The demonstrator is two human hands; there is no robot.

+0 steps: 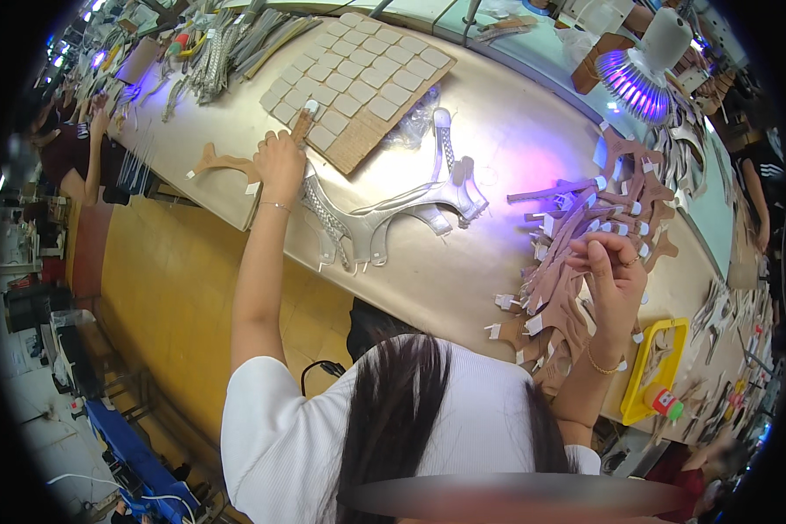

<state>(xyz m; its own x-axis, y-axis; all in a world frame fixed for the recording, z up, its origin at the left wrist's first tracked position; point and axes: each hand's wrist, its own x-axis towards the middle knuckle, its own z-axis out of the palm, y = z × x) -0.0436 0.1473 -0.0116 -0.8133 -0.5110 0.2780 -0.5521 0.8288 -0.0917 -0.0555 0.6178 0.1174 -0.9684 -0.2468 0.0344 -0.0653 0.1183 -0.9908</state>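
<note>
The left hand is bordered by cardboard at two o'clock and silver straps at four, a brown strap being gripped at one; the right hand's hold cannot be told.

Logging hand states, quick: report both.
Left hand: at the white-tipped tan strap; grip cannot be told.
Right hand: loosely curled; whether it holds anything cannot be told.

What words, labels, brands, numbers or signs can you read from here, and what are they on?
No text can be read.
Red, white and green bottle at the yellow tray: label too small and blurred.
White tabs on the brown pieces: no lettering can be made out.
Beige squares: no lettering can be made out.
</note>
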